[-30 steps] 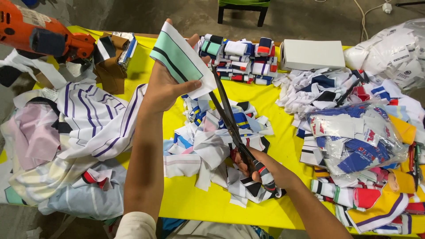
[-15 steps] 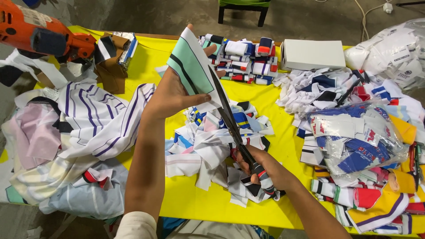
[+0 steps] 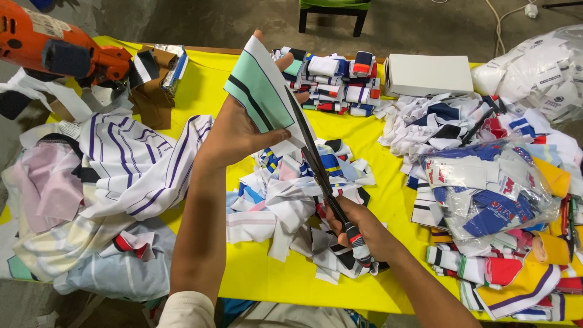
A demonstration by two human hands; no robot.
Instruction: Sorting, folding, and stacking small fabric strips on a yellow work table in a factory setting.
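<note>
My left hand (image 3: 240, 130) holds up a mint-green fabric piece (image 3: 262, 91) with a dark stripe and a white edge, above the yellow table (image 3: 194, 91). My right hand (image 3: 364, 234) grips the taped handles of long black scissors (image 3: 316, 161). Their blades run up along the right edge of the fabric piece, touching it. Below both hands lies a heap of white, blue and striped fabric scraps (image 3: 291, 206).
Striped white cloth (image 3: 130, 161) and pale garments pile up at the left. An orange power tool (image 3: 54, 45) lies at the back left. Folded fabric bundles (image 3: 337, 76), a white box (image 3: 428, 74) and plastic bags of fabric pieces (image 3: 492, 194) fill the back and right.
My left hand has turned the green piece more upright and moved it slightly right. The scissors have slid further up along its right edge.
</note>
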